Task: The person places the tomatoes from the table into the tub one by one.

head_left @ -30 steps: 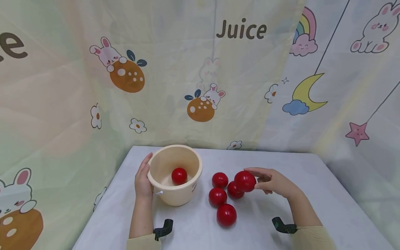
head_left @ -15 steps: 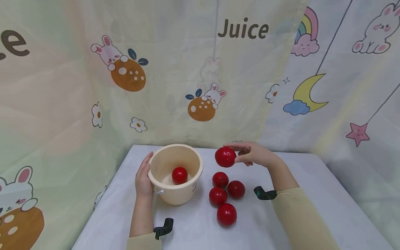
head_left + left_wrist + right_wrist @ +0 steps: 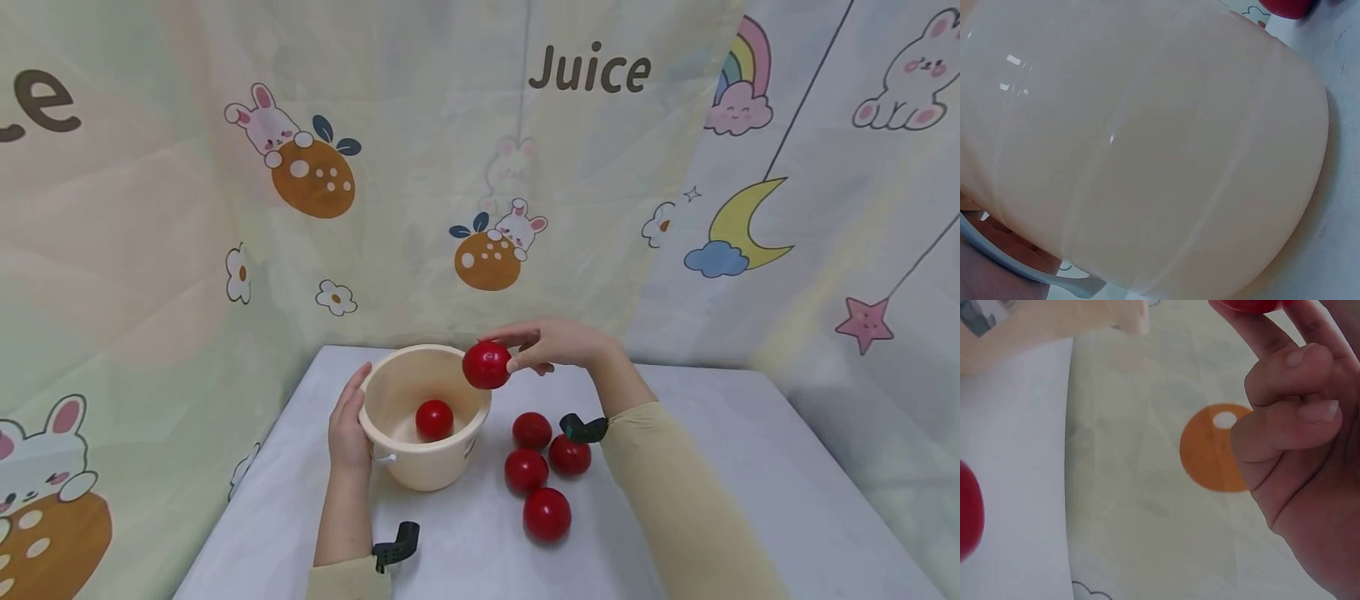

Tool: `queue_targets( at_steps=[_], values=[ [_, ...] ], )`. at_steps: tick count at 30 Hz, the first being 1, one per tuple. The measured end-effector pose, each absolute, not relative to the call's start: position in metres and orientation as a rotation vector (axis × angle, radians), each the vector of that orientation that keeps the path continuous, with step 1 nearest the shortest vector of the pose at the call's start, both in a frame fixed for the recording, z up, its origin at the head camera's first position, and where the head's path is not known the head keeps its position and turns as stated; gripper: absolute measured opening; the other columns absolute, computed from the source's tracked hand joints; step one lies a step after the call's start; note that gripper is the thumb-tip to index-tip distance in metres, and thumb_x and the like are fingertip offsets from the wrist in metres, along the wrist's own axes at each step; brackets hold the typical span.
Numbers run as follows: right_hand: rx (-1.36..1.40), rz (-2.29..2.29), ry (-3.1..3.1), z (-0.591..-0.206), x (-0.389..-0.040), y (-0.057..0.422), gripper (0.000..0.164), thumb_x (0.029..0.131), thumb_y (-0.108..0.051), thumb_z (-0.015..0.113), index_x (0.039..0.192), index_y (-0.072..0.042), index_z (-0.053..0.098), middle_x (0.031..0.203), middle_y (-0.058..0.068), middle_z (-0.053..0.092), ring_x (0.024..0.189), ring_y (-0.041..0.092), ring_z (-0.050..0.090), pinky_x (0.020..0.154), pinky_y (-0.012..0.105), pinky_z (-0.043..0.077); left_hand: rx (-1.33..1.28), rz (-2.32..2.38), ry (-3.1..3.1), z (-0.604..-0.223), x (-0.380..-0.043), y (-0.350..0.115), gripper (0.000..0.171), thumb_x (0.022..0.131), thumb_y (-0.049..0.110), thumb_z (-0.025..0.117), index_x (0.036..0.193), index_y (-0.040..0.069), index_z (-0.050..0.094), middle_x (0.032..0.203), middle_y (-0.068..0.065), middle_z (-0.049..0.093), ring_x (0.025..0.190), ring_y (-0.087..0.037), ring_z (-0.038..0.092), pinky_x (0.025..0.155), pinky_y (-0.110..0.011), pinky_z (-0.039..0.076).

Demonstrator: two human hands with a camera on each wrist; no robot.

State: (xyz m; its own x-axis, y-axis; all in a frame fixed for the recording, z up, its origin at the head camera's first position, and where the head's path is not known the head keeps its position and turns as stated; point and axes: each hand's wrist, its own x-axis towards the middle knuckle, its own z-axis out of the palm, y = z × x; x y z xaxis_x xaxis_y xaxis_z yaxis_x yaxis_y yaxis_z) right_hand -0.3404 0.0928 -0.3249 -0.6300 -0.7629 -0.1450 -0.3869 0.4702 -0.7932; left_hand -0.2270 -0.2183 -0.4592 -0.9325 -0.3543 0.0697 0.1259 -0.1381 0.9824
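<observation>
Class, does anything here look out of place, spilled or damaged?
Nothing stands out. The bucket is upright on the table, one red ball inside, the left hand against its side. The right hand holds another ball near the bucket, and four balls sit grouped on the table. No spill or damage shows.

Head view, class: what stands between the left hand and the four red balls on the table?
The bucket, with one ball inside, as the head view shows.
</observation>
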Motion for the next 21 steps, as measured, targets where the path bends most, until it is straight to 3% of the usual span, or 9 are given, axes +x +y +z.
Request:
queue_targets(
  at_steps=[5,13,21],
  values=[
    [-0.964,-0.914,2.225,-0.318,-0.345,0.064,0.048,0.084,-0.042,0.076,0.129,-0.046,0.061,0.121,-0.010,0.068,0.059,0.032,0.050,0.052,0.027,0.047,0.259,-2.129,-1.827,-0.459,-0.226,-0.218,0.039,0.105,0.042,0.033,0.140,0.042,0.051,0.151,0.019,0.044,0.143,-0.009,0.038,0.117,-0.043,0.037],
    [-0.990,-0.673,2.225,-0.304,-0.347,0.022,0.045,0.083,-0.041,0.076,0.125,-0.050,0.062,0.121,-0.012,0.067,0.063,0.024,0.057,0.055,0.027,0.049,0.272,-2.135,-1.851,-0.459,-0.225,-0.218,0.039,0.104,0.043,0.034,0.140,0.044,0.050,0.150,0.020,0.044,0.143,-0.009,0.037,0.117,-0.044,0.036],
    [-0.948,-0.556,2.161,-0.303,-0.346,-0.011,0.043,0.083,-0.037,0.077,0.123,-0.048,0.064,0.115,-0.008,0.070,0.062,0.021,0.054,0.055,0.026,0.047,0.280,-2.130,-1.866,-0.458,-0.225,-0.218,0.039,0.103,0.047,0.037,0.140,0.046,0.049,0.151,0.021,0.042,0.143,-0.009,0.036,0.116,-0.047,0.037]
  ],
)
